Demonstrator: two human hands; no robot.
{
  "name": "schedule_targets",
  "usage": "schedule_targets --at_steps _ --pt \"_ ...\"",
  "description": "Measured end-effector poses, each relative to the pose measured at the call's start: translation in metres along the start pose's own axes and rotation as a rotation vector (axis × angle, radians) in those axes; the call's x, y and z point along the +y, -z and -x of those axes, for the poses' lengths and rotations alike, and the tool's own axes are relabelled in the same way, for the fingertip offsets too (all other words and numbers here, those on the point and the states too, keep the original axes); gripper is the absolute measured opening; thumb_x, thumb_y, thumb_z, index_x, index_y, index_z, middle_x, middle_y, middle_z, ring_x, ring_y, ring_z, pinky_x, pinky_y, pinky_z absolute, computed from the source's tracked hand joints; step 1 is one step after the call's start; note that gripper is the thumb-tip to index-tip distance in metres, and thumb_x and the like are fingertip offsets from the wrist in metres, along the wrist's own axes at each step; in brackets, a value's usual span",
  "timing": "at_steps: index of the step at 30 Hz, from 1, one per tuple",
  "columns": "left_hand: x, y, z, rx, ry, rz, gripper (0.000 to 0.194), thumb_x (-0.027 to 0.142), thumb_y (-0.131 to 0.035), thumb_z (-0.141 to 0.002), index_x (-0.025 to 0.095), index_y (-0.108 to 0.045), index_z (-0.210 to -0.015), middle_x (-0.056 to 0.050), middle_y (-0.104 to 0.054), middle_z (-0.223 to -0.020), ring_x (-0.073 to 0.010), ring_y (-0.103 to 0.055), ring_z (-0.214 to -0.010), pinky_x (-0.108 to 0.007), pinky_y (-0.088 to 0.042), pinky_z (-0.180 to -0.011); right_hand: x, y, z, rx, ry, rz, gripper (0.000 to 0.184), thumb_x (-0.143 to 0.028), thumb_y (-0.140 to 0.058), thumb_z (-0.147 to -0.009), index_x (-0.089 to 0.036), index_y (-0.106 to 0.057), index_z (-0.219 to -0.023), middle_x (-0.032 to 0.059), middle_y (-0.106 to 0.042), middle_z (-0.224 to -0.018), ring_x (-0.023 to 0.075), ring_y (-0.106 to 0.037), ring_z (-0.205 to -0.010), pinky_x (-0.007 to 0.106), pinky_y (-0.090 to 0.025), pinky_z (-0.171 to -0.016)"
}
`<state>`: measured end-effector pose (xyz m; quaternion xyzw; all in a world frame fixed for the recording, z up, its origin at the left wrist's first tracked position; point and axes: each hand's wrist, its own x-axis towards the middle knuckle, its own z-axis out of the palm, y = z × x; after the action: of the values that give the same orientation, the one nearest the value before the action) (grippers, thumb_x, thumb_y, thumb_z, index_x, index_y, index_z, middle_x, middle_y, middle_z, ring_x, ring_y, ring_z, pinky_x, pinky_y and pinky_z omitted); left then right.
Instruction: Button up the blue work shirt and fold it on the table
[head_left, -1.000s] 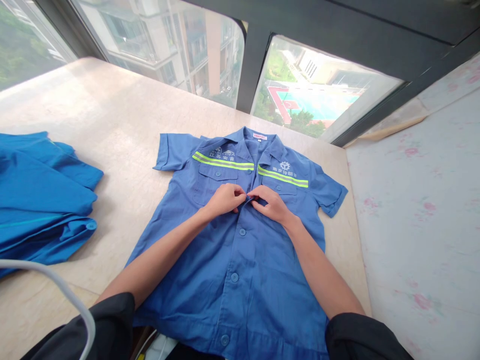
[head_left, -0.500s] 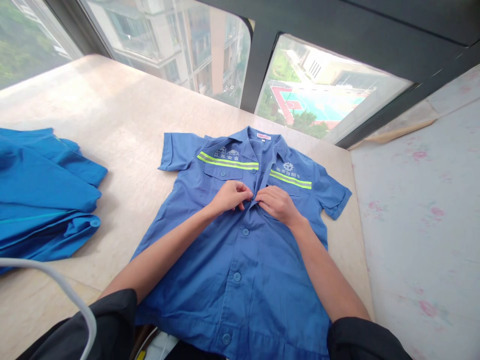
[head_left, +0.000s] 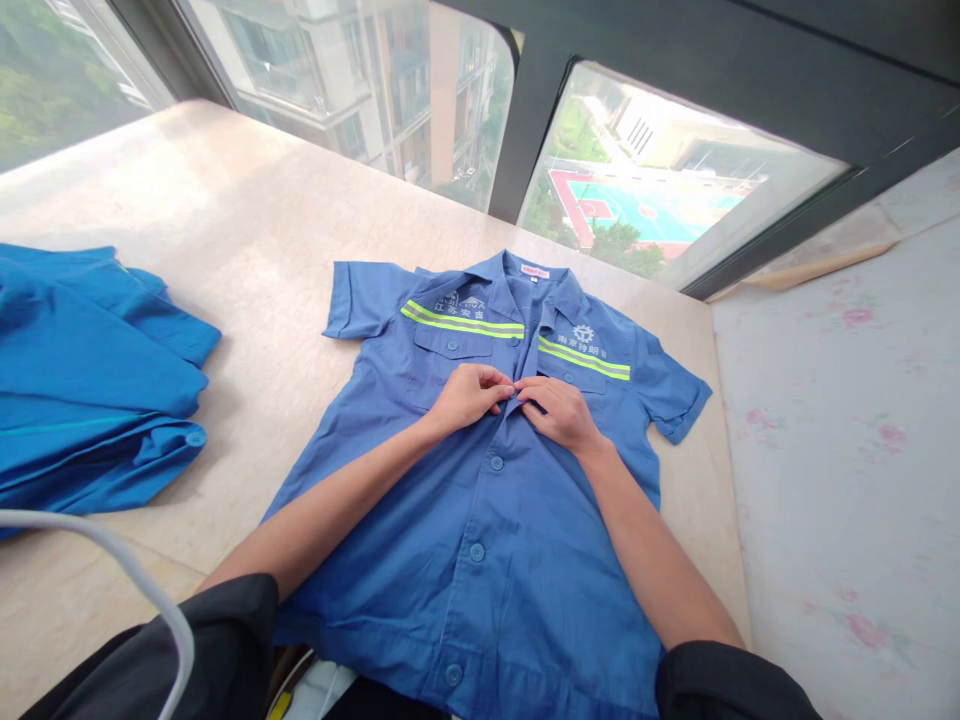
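Note:
A blue short-sleeved work shirt (head_left: 555, 560) lies front up, collar away from me, with yellow-green reflective strips across the chest. My left hand (head_left: 474, 393) and my right hand (head_left: 559, 408) meet at its front placket, just below the strips. Both pinch the shirt's front edges between thumb and fingers, fingertips nearly touching. Whatever button sits between them is hidden by the fingers. Below my hands, several buttons, one of them a blue button (head_left: 477, 552), are fastened down the front. Above, the collar (head_left: 491, 285) lies open, and a button shows on the left side.
A pile of brighter blue clothing (head_left: 90, 370) lies at the left on the pale stone sill (head_left: 262, 220). A white cable (head_left: 127, 565) curves across the lower left. Windows with a dark frame (head_left: 540, 120) stand behind; a flowered wall (head_left: 840, 430) rises at the right.
My fingertips have drawn slightly closer together at the placket, still pinching the shirt. The whole view has shifted a little, so things appear slightly farther right.

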<state>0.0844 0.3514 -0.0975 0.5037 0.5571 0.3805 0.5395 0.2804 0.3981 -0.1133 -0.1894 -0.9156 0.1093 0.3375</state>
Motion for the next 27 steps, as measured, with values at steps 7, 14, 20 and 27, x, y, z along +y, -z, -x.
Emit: schedule_targets --at_steps 7,14,20,27 --pt "-0.003 0.002 0.000 -0.034 -0.034 -0.068 0.024 0.032 -0.062 -0.082 0.014 -0.074 -0.095 -0.002 -0.069 -0.070 -0.0132 -0.064 -0.066 -0.018 -0.044 -0.052 -0.002 0.000 0.000 0.004 -0.032 -0.006 0.012 -0.016 -0.056 -0.090 -0.022 -0.066 -0.093 0.0077 -0.075 -0.099 0.0208 -0.072 -0.091 0.036 -0.057 -0.080" --pt "0.014 0.004 0.010 -0.028 -0.059 -0.198 0.036 0.042 -0.068 -0.075 0.013 -0.074 -0.095 -0.004 -0.070 -0.079 -0.0140 -0.062 -0.068 -0.021 -0.044 -0.059 0.002 -0.003 0.002 0.029 -0.119 -0.085 0.009 -0.020 -0.059 -0.089 -0.021 -0.066 -0.093 0.0063 -0.075 -0.093 0.0196 -0.072 -0.086 0.034 -0.056 -0.079" --pt "0.013 0.000 0.013 -0.012 -0.100 -0.330 0.044 0.038 -0.076 -0.066 0.013 -0.070 -0.102 -0.004 -0.071 -0.087 -0.0139 -0.062 -0.067 -0.023 -0.046 -0.061 0.003 -0.005 0.002 0.028 -0.185 -0.122 0.009 -0.019 -0.060 -0.086 -0.020 -0.067 -0.092 0.0056 -0.075 -0.092 0.0186 -0.071 -0.086 0.032 -0.055 -0.080" --pt "0.013 -0.002 0.012 0.036 -0.079 -0.355 0.023 0.017 -0.061 -0.076 0.015 -0.076 -0.093 -0.002 -0.074 -0.077 -0.0147 -0.066 -0.068 -0.022 -0.047 -0.063 -0.001 -0.002 -0.003 -0.032 -0.296 -0.235 0.011 -0.028 -0.065 -0.090 -0.020 -0.071 -0.095 0.0046 -0.075 -0.091 0.0170 -0.071 -0.082 0.028 -0.054 -0.078"
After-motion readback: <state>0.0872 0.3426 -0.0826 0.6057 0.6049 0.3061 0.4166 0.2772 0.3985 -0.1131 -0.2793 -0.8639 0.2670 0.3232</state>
